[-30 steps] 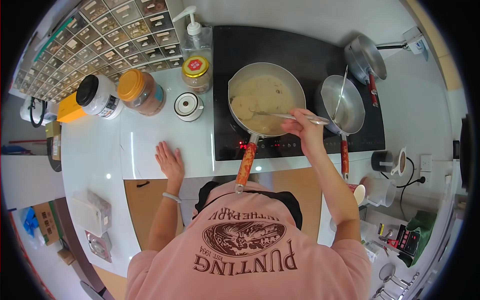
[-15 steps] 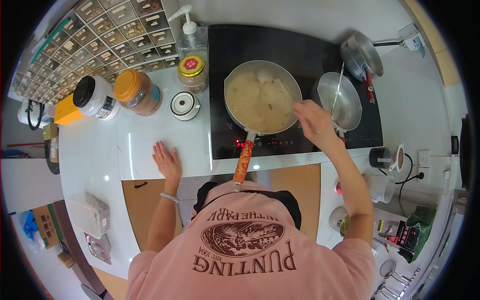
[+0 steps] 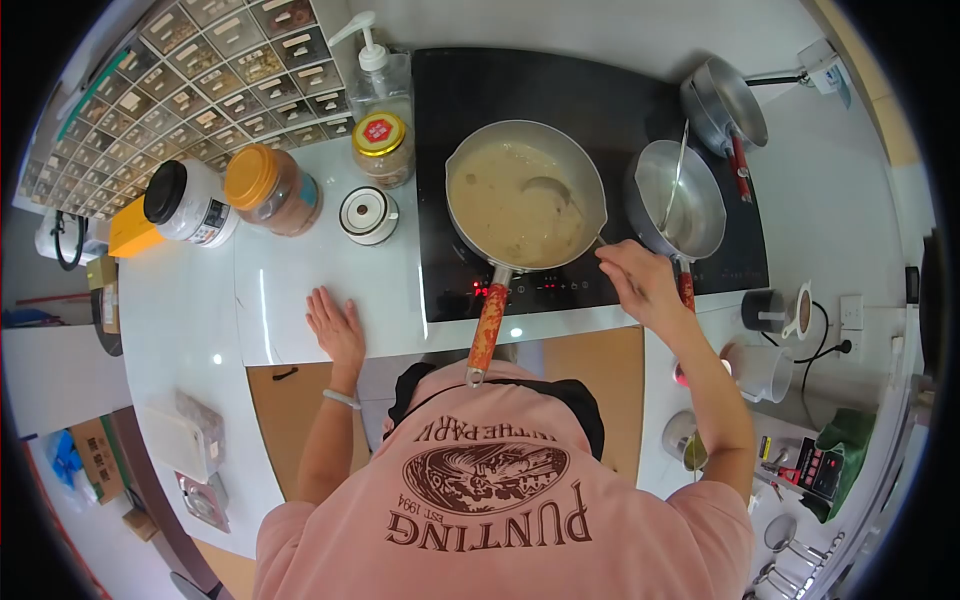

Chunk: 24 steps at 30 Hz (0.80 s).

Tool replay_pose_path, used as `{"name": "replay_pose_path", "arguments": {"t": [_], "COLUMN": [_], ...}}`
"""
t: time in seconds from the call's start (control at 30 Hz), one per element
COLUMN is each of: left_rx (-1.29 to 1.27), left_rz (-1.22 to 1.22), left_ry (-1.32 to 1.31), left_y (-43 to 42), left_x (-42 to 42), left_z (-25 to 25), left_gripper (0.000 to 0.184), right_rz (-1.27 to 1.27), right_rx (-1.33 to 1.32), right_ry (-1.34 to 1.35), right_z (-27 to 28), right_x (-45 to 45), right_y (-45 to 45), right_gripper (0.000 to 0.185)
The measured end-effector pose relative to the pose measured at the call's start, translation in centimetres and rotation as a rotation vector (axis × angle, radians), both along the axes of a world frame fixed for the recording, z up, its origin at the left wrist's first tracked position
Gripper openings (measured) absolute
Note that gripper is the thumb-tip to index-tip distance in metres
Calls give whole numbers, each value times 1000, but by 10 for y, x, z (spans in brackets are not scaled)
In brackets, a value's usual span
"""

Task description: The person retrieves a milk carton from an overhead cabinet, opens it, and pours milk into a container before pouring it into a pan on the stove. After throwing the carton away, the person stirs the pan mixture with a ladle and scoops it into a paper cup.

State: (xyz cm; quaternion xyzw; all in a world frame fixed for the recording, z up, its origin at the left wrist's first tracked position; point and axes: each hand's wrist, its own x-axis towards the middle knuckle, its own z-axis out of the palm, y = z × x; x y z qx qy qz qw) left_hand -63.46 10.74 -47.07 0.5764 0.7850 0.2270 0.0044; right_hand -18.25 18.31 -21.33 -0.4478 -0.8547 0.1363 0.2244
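A saucepan (image 3: pixel 462 225) of cloudy, pale tan liquid stands on the black induction hob (image 3: pixel 600 90). Its orange-and-red patterned handle (image 3: pixel 486 330) points toward my body. The bowl of a ladle (image 3: pixel 547 187) lies partly under the liquid's surface. My right hand (image 3: pixel 640 282), at the pan's lower right rim, has its fingers closed round the end of the ladle's thin handle. My left hand (image 3: pixel 336 325) lies flat on the white counter (image 3: pixel 285 285), fingers spread, left of the hob, holding nothing.
Right of the pan stands a second saucepan (image 3: pixel 700 235) with a thin metal utensil in it; stacked pots (image 3: pixel 745 110) sit behind. To the left are a lidded white enamel pot (image 3: pixel 368 215), jars (image 3: pixel 272 190), a pump bottle (image 3: pixel 378 75) and small drawers (image 3: pixel 230 85).
My right hand has moved slightly right and toward my body. The ladle's bowl has shifted from the pan's back toward its middle right. My left hand stays put.
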Motion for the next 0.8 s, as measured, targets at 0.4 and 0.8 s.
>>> {"name": "replay_pose_path", "arguments": {"t": [0.4, 0.8], "left_rx": [37, 30], "left_rz": [-4, 5], "left_ry": [33, 29], "left_y": [0, 1], "left_x": [2, 3], "left_z": [2, 0], "left_gripper": [59, 60], "right_rz": [-522, 139], "right_rx": [-720, 298], "right_ry": [1217, -59], "right_z": [-28, -8], "right_x": [-38, -33], "right_y": [-2, 52], "right_gripper": [23, 40]}}
